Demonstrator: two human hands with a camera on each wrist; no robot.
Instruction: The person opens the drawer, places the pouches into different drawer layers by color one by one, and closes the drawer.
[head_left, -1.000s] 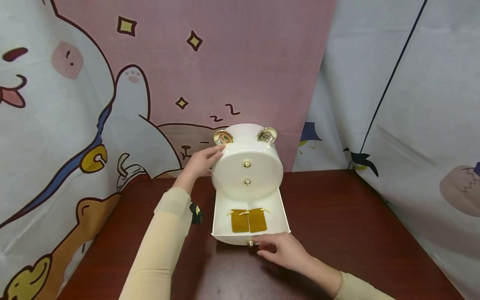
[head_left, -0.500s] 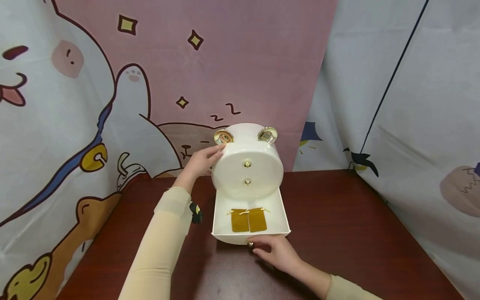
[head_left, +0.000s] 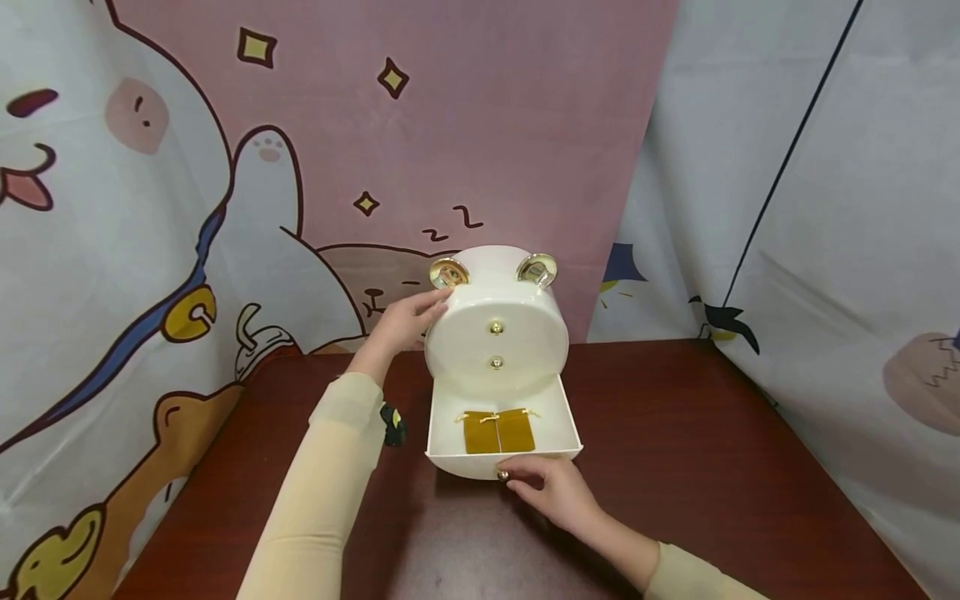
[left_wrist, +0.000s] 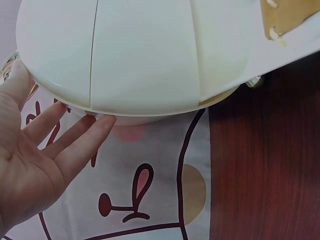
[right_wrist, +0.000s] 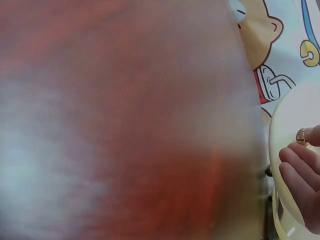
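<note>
A white rounded storage box (head_left: 495, 292) with gold ears (head_left: 536, 270) stands on the table. Two small gold knobs (head_left: 497, 328) mark its upper drawers, which are shut. Its bottom drawer (head_left: 442, 421) is pulled out toward me and holds two mustard-brown drawstring pouches (head_left: 482, 432) side by side. My left hand (head_left: 405, 323) rests on the box's upper left side below the ear; the left wrist view shows its fingers (left_wrist: 82, 142) extended along the edge. With thumb and fingers, my right hand (head_left: 555, 492) pinches the bottom drawer's gold knob (right_wrist: 300, 136).
The dark red-brown table (head_left: 675, 450) extends around the box. Behind it hangs a cartoon-printed cloth (head_left: 525, 125), with a pale cloth (head_left: 825, 208) along the right side. A dark strap piece (head_left: 392, 424) shows at my left wrist.
My right hand has shifted left and closed on the bottom knob. The drawer, with the pouches in it, has moved slightly inward. My left hand has stayed on the box.
</note>
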